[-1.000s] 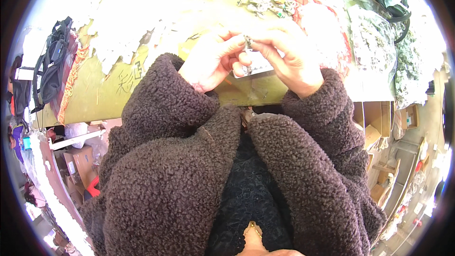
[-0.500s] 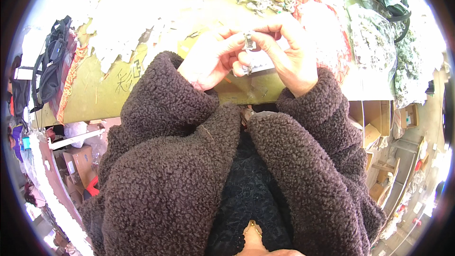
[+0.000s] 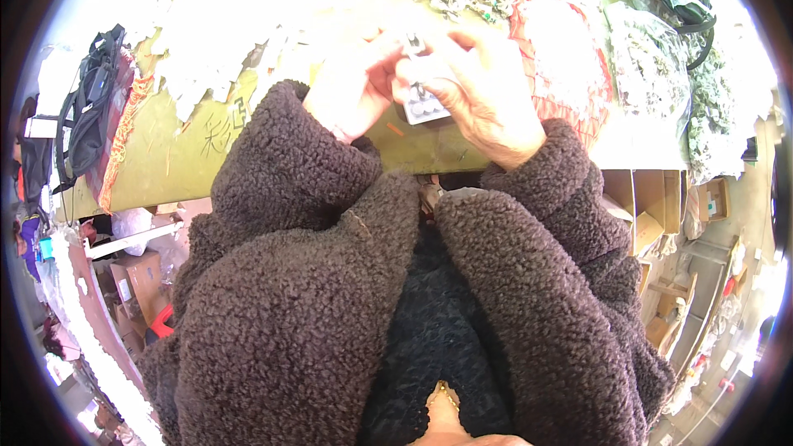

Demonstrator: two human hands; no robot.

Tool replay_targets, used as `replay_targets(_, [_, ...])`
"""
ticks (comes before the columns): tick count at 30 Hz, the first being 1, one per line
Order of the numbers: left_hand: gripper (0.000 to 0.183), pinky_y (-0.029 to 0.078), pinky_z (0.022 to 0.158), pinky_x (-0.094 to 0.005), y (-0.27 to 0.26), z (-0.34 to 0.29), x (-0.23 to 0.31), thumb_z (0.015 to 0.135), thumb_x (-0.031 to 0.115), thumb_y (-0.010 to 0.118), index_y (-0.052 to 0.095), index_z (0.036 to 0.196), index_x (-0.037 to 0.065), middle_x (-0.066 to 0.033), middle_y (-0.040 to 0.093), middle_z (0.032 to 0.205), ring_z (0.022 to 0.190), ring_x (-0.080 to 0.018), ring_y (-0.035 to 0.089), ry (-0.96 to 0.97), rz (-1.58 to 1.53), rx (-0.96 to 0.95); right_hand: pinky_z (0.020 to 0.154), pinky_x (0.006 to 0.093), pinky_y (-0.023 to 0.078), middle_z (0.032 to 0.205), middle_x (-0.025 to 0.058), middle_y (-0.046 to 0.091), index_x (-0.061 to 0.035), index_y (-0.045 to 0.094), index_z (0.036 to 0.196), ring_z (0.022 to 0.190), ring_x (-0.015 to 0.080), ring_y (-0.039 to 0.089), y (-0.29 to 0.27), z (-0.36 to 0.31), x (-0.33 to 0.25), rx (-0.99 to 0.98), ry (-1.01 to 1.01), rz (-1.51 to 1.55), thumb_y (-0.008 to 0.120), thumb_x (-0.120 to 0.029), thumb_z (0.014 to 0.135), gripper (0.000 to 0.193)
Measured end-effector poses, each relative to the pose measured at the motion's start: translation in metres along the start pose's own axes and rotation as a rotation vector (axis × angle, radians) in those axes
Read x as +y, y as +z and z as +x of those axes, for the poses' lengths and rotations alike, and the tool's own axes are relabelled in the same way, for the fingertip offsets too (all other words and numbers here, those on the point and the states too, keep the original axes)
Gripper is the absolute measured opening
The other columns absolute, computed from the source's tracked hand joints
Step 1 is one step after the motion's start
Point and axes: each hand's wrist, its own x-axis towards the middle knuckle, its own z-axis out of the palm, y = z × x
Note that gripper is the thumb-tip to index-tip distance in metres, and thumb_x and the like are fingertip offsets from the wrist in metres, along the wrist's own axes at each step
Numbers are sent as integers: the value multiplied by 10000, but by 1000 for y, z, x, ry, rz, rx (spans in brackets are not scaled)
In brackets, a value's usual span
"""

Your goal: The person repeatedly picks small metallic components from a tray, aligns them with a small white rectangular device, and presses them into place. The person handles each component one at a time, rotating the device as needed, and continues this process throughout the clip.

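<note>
Head view. Against the frame half a second earlier, the small silver-and-dark metallic piece [image 3: 413, 43] had moved toward 11 o'clock with both hands, baring more of the flat white card-like holder with grey rounded items [image 3: 425, 109] below it. Judged: handling was in progress.

The piece sat at 12 o'clock, between the hands. The right hand's [image 3: 491, 99] grip appeared to pinch it between thumb and finger; the left hand's [image 3: 351, 91] fingertips were beside it, washed out by glare, so its grip could not be told.

Writing: dark hand-drawn characters [image 3: 216, 140] on the olive-green tabletop [image 3: 186, 173], near 10 o'clock, not transcribed. No brand or label legible around the piece.
</note>
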Motion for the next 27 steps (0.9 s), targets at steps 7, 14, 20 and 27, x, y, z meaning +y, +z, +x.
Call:
replay_targets(7, [546,548,684,-305,-43,14,0,978,307,387,362,1231,-176,-313,532,1131,840,-286,596,-26,-377,-270,816,380,406,940,72,589,-82,609,948,912,265,552,-5,-37,3,-94,-29,-199,683,-83,731,229])
replay_targets(14, [374,506,586,-274,-35,16,3,943,187,464,453,1126,-138,-277,556,1077,744,-235,581,-33,-276,-99,731,352,429,884,60,579,-74,602,903,837,244,558,-5,-40,15,-91,-26,-157,653,-53,755,158])
replay_targets(20, [245,452,528,-253,-23,17,8,929,191,511,560,1050,-16,-200,633,1003,616,-146,552,22,-66,5,713,265,446,854,44,593,-54,607,920,795,153,552,-39,-35,26,158,456,13,597,-81,870,58])
replay_targets(27, [243,461,565,-271,-9,11,16,946,207,480,549,1039,-7,-172,610,954,674,-172,546,14,-27,144,725,280,496,931,86,612,3,586,1018,814,159,591,-189,-154,50,760,568,-446,575,-118,901,169])
